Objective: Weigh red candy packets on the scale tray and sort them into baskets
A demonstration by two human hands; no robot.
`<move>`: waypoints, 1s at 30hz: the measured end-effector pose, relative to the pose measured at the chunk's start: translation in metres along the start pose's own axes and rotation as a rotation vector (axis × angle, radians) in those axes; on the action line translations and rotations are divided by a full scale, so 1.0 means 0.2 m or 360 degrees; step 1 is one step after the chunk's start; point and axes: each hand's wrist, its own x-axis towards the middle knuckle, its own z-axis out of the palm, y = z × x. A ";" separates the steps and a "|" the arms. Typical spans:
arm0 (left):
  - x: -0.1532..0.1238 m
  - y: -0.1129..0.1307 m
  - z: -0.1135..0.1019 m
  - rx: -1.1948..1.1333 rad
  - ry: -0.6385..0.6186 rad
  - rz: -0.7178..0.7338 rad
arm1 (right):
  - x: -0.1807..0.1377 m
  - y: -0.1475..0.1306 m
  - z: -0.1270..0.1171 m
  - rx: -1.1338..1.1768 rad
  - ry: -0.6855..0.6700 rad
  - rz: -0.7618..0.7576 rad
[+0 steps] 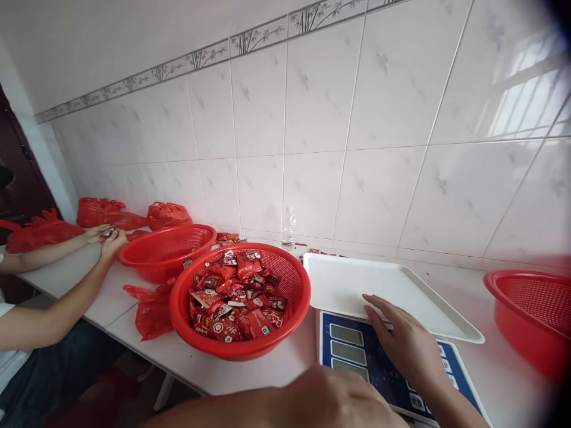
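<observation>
My right hand (404, 342) is over the blue control panel of a digital scale (379, 351), its fingers stretched toward the white tray (383, 285) on top. Nothing shows in that hand; whether it touches the scale I cannot tell. Blurred at the bottom edge, my left hand (332, 398) reaches across in front of the scale, with its fingers hidden from view. Just left of the scale, a red plastic basket (294, 318) holds a heap of small red snack packets (236, 297). No packets lie on the white tray.
A second red basket (154, 252) stands behind, near red plastic bags (169, 214). A person's hands (111, 238) hold something small there. A clear bottle (289, 229) stands by the tiled wall. Another red basket (526, 309) is at right. A red bag (154, 312) lies near the table's front edge.
</observation>
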 end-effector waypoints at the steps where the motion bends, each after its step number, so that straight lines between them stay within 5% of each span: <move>1: 0.00 0.04 -0.08 -0.0008 0.0037 -0.0038 | 0.00 0.00 -0.01 0.0024 -0.0014 0.0019; 5: 0.03 0.02 -0.43 0.0221 0.0318 -0.0505 | 0.00 -0.01 -0.03 0.0123 -0.0045 0.0064; 7: 0.03 -0.08 -0.56 0.0369 0.0262 -0.0815 | 0.00 -0.01 -0.03 0.0158 -0.0053 0.0083; 9: 0.01 -0.20 -0.63 0.0478 -0.0023 -0.1137 | 0.00 -0.01 -0.04 0.0180 -0.0054 0.0103; 13: -0.04 -0.37 -0.66 0.0545 -0.1076 -0.1374 | 0.00 -0.01 -0.04 0.0207 -0.0065 0.0107; 16: -0.06 -0.46 -0.60 0.0613 -0.1295 -0.1332 | 0.00 -0.01 -0.03 0.0218 -0.0063 0.0112; 23: 0.00 -0.59 -0.54 0.0700 -0.1063 -0.1252 | 0.00 -0.02 -0.04 0.0232 -0.0058 0.0120; 30: 0.03 -0.56 -0.69 0.0818 -0.0665 -0.1378 | 0.00 -0.02 -0.04 0.0261 -0.0076 0.0126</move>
